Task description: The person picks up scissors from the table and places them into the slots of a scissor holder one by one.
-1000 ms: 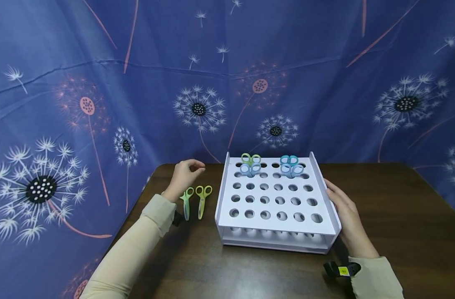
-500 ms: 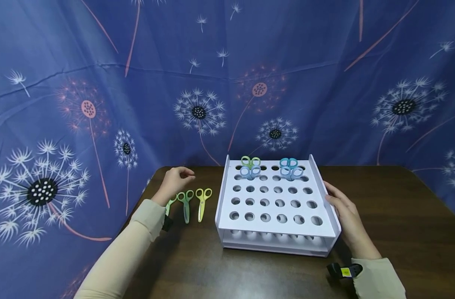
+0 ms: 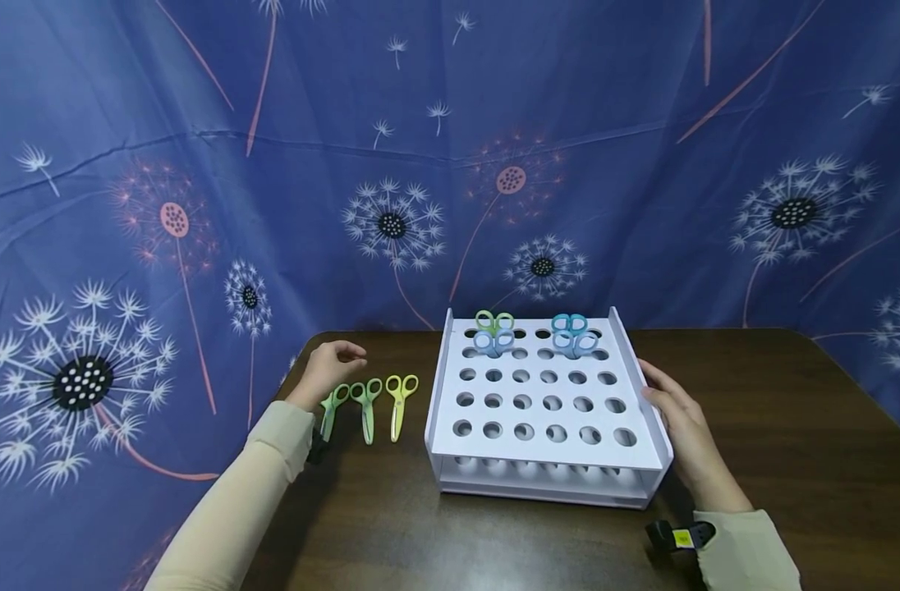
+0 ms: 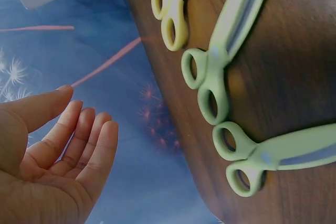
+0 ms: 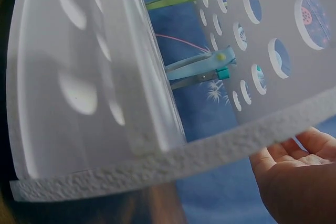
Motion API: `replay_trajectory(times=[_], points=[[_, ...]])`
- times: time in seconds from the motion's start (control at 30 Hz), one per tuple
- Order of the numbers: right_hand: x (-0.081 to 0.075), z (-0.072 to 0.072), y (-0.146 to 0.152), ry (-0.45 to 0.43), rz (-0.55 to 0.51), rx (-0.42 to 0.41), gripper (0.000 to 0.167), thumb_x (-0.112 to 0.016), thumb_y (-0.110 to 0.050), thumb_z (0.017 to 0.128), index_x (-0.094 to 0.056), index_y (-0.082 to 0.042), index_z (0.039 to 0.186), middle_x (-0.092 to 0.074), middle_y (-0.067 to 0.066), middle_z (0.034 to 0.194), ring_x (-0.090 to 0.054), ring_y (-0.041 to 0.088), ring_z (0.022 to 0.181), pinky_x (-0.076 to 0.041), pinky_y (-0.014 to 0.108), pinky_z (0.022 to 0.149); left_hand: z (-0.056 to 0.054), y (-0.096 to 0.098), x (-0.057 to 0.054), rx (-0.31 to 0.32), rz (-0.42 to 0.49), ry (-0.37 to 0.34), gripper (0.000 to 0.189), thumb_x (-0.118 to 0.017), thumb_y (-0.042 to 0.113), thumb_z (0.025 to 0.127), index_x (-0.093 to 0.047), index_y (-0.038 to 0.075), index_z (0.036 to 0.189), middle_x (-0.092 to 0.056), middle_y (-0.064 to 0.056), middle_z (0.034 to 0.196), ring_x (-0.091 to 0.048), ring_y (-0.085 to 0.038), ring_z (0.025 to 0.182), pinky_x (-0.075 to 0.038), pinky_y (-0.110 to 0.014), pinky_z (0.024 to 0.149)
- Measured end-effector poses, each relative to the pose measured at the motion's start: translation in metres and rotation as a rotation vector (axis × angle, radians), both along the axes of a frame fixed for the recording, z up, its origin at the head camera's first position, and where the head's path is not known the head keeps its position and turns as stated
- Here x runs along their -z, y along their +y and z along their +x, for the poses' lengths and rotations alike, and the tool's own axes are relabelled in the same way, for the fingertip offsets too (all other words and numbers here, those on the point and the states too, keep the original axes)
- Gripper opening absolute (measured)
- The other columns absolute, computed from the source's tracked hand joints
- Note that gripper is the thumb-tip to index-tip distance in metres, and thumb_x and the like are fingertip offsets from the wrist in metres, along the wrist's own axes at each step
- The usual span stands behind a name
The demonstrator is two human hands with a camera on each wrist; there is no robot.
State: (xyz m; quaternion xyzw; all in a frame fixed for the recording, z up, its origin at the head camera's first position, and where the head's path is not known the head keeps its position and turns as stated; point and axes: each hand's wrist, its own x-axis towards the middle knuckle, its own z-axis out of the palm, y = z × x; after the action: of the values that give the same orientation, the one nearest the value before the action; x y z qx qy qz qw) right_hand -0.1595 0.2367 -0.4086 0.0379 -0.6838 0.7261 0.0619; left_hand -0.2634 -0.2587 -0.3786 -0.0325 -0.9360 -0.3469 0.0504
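My left hand [image 3: 324, 371] hovers over the table's left side, fingers loosely bent, holding nothing. Close beside it lie two green scissors, the leftmost pair [image 3: 331, 410] and a middle pair [image 3: 367, 409], then yellow scissors [image 3: 400, 406]. In the left wrist view the thumb and fingertips stand apart from each other, away from the handles. My right hand [image 3: 682, 435] touches the right side wall of a white rack [image 3: 539, 443] with round holes. Green scissors [image 3: 485, 318], teal scissors [image 3: 559, 322] and two light blue pairs stand in its back rows, handles up; their blades show below in the right wrist view.
A dark wooden table [image 3: 494, 542] carries everything. Behind and to the left hangs a blue cloth [image 3: 287, 197] with dandelion prints. The rack has raised side walls and a lower shelf [image 5: 79, 77].
My left hand has moved left and slightly down in the head view, uncovering the leftmost green scissors. The right hand stays at the rack's side.
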Motion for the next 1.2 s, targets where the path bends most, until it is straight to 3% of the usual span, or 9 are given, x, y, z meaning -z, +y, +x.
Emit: replay_trajectory(times=[0.33, 0.63, 1.2], points=[[0.000, -0.001, 0.004, 0.014, 0.014, -0.013, 0.052, -0.047, -0.025, 0.102, -0.035, -0.010, 0.150, -0.056, -0.018, 0.117, -0.059, -0.004, 0.096, -0.051, 0.015, 0.074, -0.002, -0.008, 0.007, -0.008, 0.016, 0.036, 0.022, -0.068, 0.010, 0.089, -0.068, -0.002, 0.107, -0.070, -0.019, 0.101, -0.067, -0.031, 0.093, -0.053, -0.039, 0.077], [0.000, 0.000, 0.006, 0.000, -0.005, -0.041, 0.052, -0.047, -0.025, 0.102, -0.034, -0.010, 0.150, -0.057, -0.019, 0.117, -0.059, -0.004, 0.097, -0.051, 0.015, 0.075, 0.002, -0.011, 0.010, -0.030, 0.022, -0.020, 0.021, -0.066, 0.010, 0.091, -0.066, -0.001, 0.109, -0.068, -0.020, 0.105, -0.065, -0.032, 0.095, -0.053, -0.038, 0.074], [-0.001, 0.000, 0.006, -0.026, 0.014, -0.052, 0.055, -0.048, -0.028, 0.102, -0.031, -0.010, 0.152, -0.057, -0.020, 0.116, -0.059, -0.005, 0.097, -0.051, 0.015, 0.076, -0.002, -0.020, 0.018, -0.059, 0.026, -0.044, 0.027, -0.066, 0.011, 0.091, -0.065, -0.003, 0.113, -0.068, -0.020, 0.105, -0.064, -0.031, 0.095, -0.052, -0.037, 0.074]])
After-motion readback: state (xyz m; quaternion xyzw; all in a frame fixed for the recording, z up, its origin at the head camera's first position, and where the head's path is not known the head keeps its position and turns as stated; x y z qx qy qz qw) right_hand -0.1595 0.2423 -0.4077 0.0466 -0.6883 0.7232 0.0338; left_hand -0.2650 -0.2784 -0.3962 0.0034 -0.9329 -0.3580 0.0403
